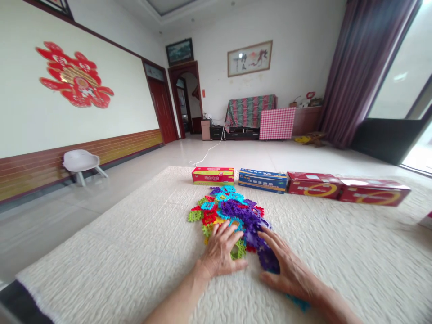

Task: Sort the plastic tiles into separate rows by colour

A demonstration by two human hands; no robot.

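Observation:
A heap of flat plastic interlocking pieces (232, 211) in purple, green, red, yellow and light blue lies on a cream quilted mat (135, 252). My left hand (221, 252) rests on the near edge of the heap, fingers stretched out over green and yellow pieces. My right hand (286, 265) lies beside it, fingers spread flat on purple pieces. A light blue piece (301, 303) shows under my right wrist. Neither hand grips anything.
Beyond the heap stand a red and yellow box (212, 176), a blue box (262, 180) and two red boxes (347, 188) in a row. A small white chair (81, 163) stands by the left wall. A white cable (205, 155) crosses the tiled floor.

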